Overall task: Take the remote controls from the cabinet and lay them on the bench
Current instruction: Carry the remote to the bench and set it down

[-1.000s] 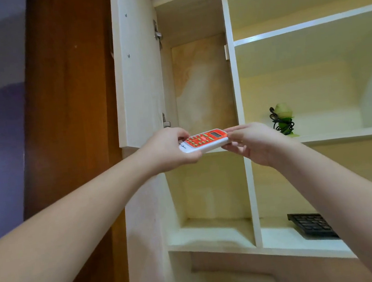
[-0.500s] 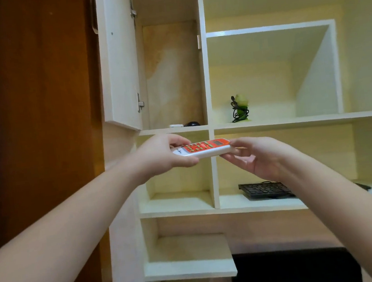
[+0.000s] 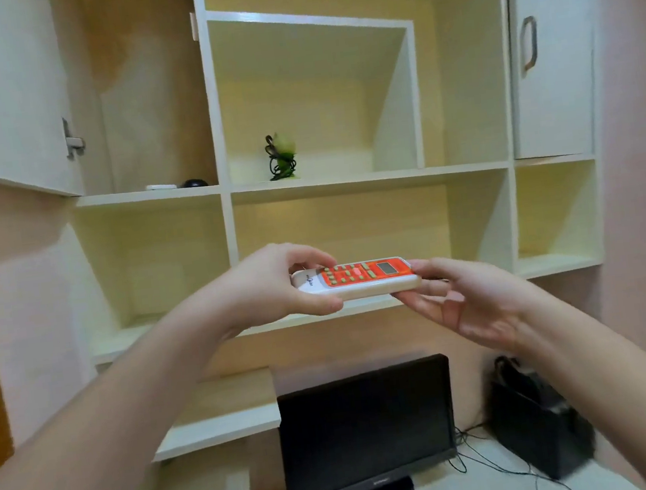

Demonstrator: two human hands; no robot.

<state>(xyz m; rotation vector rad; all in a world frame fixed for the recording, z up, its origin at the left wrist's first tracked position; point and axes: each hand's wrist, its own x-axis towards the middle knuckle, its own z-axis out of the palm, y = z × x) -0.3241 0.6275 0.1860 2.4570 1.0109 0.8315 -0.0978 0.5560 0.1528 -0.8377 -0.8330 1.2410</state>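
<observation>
A white remote control with an orange face (image 3: 362,278) is held level in front of the shelves, at mid-frame. My left hand (image 3: 277,287) grips its left end between thumb and fingers. My right hand (image 3: 466,300) is palm up, its fingertips touching the remote's right end from below. In the open cabinet compartment at the upper left, a second white remote (image 3: 161,186) lies flat on the shelf beside a small black round object (image 3: 194,183).
The cabinet door (image 3: 2,97) hangs open at the upper left. A green item wrapped in black cord (image 3: 281,156) stands on the middle shelf. Below are a black monitor (image 3: 366,431), a black box (image 3: 539,426) and loose cables on a white surface (image 3: 484,481).
Both hands have carried the orange remote down and away from the cabinet. The view has dropped, and the monitor and lower shelves have come into sight.
</observation>
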